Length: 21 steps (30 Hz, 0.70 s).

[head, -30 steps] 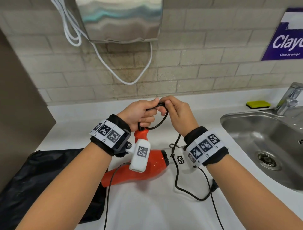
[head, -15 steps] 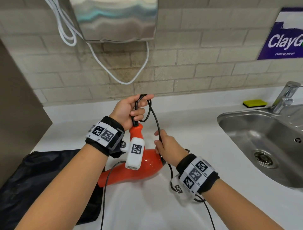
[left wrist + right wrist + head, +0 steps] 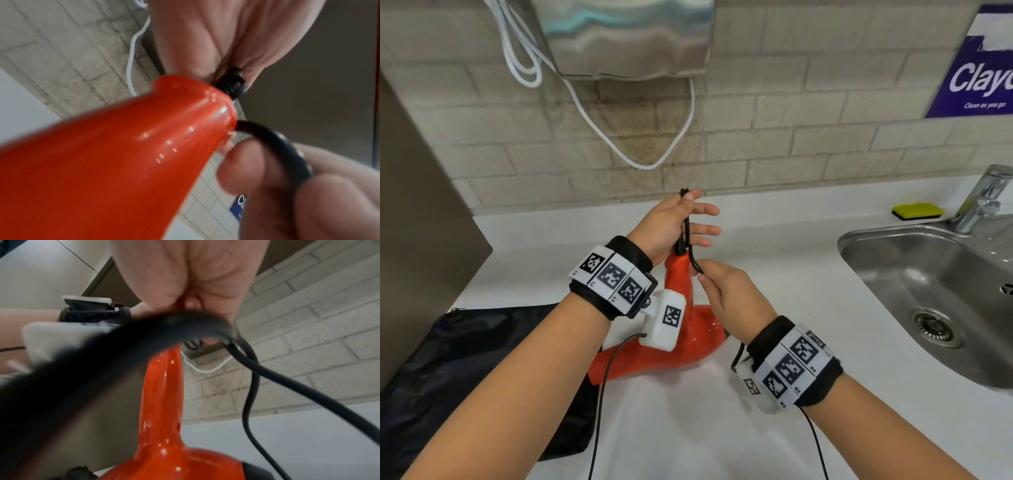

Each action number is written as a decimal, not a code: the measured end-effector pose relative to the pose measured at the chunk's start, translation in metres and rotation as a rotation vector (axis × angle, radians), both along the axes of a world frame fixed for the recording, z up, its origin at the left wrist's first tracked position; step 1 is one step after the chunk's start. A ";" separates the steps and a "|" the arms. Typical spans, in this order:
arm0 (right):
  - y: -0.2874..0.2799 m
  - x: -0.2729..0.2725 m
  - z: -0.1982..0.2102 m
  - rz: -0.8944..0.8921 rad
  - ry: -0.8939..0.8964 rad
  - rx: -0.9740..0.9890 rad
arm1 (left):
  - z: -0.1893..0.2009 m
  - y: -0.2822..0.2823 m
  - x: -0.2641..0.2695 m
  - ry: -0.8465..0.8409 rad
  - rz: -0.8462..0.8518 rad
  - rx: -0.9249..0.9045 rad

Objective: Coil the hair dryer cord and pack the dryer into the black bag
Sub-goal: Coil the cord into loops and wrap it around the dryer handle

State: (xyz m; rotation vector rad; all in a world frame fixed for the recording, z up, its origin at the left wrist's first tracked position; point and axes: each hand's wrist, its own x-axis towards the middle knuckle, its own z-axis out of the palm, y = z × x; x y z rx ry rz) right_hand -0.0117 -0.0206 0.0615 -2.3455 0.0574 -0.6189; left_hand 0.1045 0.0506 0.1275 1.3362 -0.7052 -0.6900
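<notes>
A: Two hands are seen at the top of the red hair dryer (image 3: 688,329), which lies on the white surface (image 3: 791,274) with its handle pointing up.

B: What is held by each?

A: The folded cord (image 3: 687,236) is pinned against the palm of the left hand (image 3: 671,222) by the thumb, just above the handle's end; the other fingers (image 3: 705,209) of that hand are stretched out straight. Lower down, the same cord is pinched between thumb and forefinger of the right hand (image 3: 726,291), beside the handle.

B: Is that confirmed from the wrists?

A: In the left wrist view the ribbed black strain relief (image 3: 232,84) is seen emerging from the orange-red handle (image 3: 123,154), with the cord (image 3: 283,146) curved over the right hand's fingertips (image 3: 246,167). In the right wrist view the cord (image 3: 308,386) is seen looping down past the handle (image 3: 164,386); the nearest stretch is blurred.

B: And the bag?

A: The black bag (image 3: 465,370) is laid flat on the surface at the left, its edge tucked under the dryer's nozzle end. A steel sink (image 3: 928,274) is set into the surface on the right, with a yellow sponge (image 3: 917,209) behind it near the tap (image 3: 983,198).
</notes>
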 end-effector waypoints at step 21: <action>-0.048 0.028 0.050 -0.007 -0.159 0.120 | 0.008 0.000 -0.011 -0.219 -0.262 0.290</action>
